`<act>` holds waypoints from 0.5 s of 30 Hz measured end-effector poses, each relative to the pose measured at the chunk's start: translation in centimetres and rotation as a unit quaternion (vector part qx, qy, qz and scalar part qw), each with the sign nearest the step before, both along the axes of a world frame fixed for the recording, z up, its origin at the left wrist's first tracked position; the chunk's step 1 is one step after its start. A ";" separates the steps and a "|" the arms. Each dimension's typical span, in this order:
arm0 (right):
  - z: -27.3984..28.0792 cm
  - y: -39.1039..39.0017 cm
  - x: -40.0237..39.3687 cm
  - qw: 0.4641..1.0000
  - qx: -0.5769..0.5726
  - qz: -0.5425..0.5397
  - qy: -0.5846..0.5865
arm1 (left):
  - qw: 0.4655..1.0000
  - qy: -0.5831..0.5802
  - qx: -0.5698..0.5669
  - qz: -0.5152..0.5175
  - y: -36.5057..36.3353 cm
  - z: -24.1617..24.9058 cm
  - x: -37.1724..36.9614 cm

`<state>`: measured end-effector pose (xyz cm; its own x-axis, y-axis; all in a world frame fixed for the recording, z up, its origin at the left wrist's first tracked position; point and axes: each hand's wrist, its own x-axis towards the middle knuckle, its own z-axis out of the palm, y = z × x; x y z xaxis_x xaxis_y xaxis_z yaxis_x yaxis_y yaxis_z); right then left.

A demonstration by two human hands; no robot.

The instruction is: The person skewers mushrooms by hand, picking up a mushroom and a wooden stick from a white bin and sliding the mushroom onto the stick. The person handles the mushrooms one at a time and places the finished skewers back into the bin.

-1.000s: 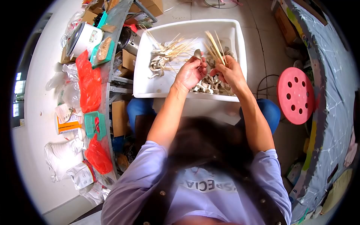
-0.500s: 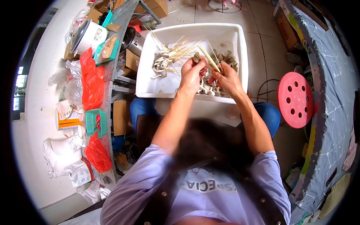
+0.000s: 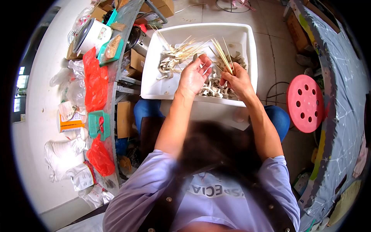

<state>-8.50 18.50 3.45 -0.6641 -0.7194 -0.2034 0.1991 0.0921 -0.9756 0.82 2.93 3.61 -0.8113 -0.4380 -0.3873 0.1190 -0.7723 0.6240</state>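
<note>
My left hand [image 3: 193, 77] is turned palm up over the white plastic tub, its fingers loosely curled. At its fingertips is a small grey-beige piece [image 3: 195, 57], whose kind I cannot make out. In my right hand [image 3: 238, 82] is a bundle of thin bamboo skewers [image 3: 223, 56], closed in the fingers and pointing up and away. Beneath the hands lies a heap of curled grey-beige pieces [image 3: 214, 88]. At the tub's left side, more such pieces [image 3: 167, 65] lie with skewers [image 3: 185, 49] stuck through or among them.
The white tub [image 3: 154, 91] stands before my knees. Left is a metal-edged table with red plastic bags [image 3: 94, 83], a green basket [image 3: 98, 125] and a white pot [image 3: 92, 36]. Right are a pink round stool [image 3: 305, 103] and a grey cloth-covered surface [image 3: 344, 116].
My left hand has drawn back left, away from the right hand, and its fingers have opened up. My right hand has moved slightly right, and its skewers point more upright.
</note>
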 end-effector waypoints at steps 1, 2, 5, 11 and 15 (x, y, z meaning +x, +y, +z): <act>0.3 0.1 0.0 1.000 0.001 0.004 0.005 | 0.999 0.019 0.032 -0.010 -0.7 -0.2 0.2; 0.7 0.2 0.0 1.000 0.009 0.015 0.007 | 0.999 0.020 0.039 -0.020 -1.4 -0.4 0.4; 0.7 0.3 -0.1 0.998 0.020 0.042 0.037 | 0.998 0.055 0.023 -0.037 -2.4 -0.6 0.9; 1.0 0.5 0.3 0.994 0.061 0.048 0.072 | 0.999 0.028 0.027 0.015 -1.4 1.1 0.7; 0.6 0.4 0.4 0.995 0.048 0.045 0.070 | 0.996 0.072 0.042 -0.018 -1.6 0.8 0.7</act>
